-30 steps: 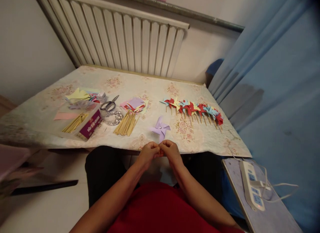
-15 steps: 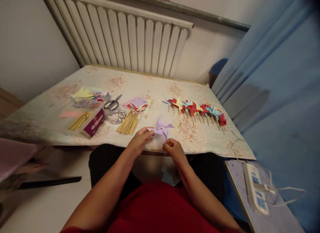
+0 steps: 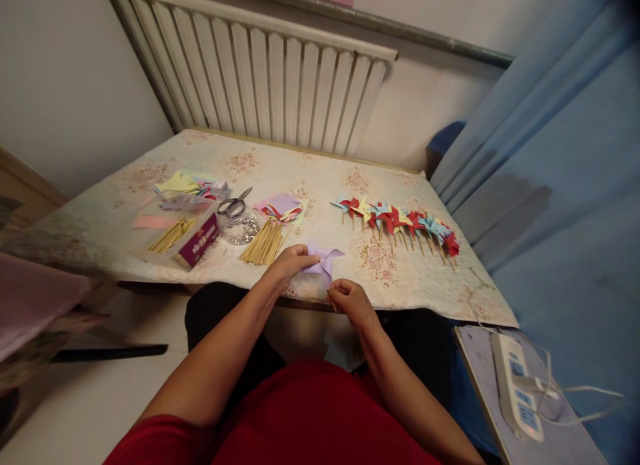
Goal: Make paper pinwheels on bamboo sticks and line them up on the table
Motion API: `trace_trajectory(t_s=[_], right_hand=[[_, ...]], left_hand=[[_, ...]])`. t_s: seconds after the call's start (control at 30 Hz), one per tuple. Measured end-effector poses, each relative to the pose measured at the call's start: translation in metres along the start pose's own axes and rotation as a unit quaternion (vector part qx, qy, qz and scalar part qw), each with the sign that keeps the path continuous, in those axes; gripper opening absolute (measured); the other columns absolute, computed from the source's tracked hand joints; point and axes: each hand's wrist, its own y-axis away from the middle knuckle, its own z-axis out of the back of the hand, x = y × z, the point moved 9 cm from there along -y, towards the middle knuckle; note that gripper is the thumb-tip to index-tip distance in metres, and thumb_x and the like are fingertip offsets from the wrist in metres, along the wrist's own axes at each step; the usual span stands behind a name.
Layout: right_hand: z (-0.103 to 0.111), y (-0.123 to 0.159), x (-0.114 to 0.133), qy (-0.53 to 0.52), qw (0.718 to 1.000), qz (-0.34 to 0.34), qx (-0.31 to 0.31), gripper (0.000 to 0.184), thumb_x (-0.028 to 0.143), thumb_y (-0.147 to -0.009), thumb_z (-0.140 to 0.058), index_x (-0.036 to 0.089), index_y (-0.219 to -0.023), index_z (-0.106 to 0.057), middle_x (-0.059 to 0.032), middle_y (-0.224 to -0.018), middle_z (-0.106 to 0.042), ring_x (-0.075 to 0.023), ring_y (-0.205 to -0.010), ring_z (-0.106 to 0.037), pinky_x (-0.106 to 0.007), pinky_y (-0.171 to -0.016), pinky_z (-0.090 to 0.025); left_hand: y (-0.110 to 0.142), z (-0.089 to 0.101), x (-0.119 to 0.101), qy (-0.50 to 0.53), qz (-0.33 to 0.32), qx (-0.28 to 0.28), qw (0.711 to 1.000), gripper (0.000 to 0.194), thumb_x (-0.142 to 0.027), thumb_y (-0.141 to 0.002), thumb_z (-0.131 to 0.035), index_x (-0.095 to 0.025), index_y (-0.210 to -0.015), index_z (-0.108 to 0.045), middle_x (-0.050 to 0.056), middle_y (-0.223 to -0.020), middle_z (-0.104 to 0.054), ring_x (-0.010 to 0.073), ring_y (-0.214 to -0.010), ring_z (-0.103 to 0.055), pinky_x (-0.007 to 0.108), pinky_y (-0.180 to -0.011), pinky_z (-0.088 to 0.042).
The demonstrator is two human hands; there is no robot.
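Observation:
A lilac paper pinwheel [image 3: 325, 260] on a thin wooden stick is held over the near edge of the table [image 3: 400, 285]. My left hand [image 3: 290, 262] is closed, its fingertips pinching the pinwheel's left blade. My right hand [image 3: 350, 300] sits just below, closed round the stick, whose lower end shows beneath the fingers. A row of several finished pinwheels [image 3: 397, 218] in red, blue and yellow lies to the right.
Left of my hands lie a bundle of wooden sticks [image 3: 263, 242], cut coloured paper [image 3: 280, 207], scissors [image 3: 235, 204], a dish of shiny pins [image 3: 241, 228] and a purple box [image 3: 197, 238]. A radiator [image 3: 260, 72] stands behind. A power strip [image 3: 517, 392] lies lower right.
Both hands were pinched together on the stick below the pinwheel. My left hand has since gone up to the pinwheel's blades, and the pinwheel sits closer to the table.

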Motion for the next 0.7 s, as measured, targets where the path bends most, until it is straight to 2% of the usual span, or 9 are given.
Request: trace_trajectory(t_s=[0.23, 0.7], right_hand=[[-0.001, 0.001, 0.0, -0.024, 1.0, -0.017, 0.001, 0.019, 0.035, -0.064, -0.066, 0.018, -0.071, -0.059, 0.0032, -0.056, -0.059, -0.0075, -0.044, -0.04, -0.021, -0.045, -0.028], [-0.004, 0.0, 0.0, -0.061, 0.998, -0.014, 0.017, 0.016, 0.032, -0.063, -0.065, 0.019, -0.065, -0.057, 0.0032, -0.056, -0.06, -0.0075, -0.043, -0.04, -0.022, -0.046, -0.028]], left_hand=[[-0.002, -0.005, 0.005, 0.017, 0.019, 0.003, 1.0, 0.031, -0.03, -0.049, -0.08, -0.015, -0.07, -0.063, -0.001, -0.063, -0.061, 0.0138, -0.06, -0.052, 0.025, -0.059, -0.038], [-0.007, -0.007, 0.027, 0.08, 0.031, -0.044, 0.995, 0.033, -0.03, -0.051, -0.08, -0.015, -0.076, -0.064, 0.0, -0.066, -0.063, 0.0137, -0.058, -0.055, 0.026, -0.059, -0.043]])
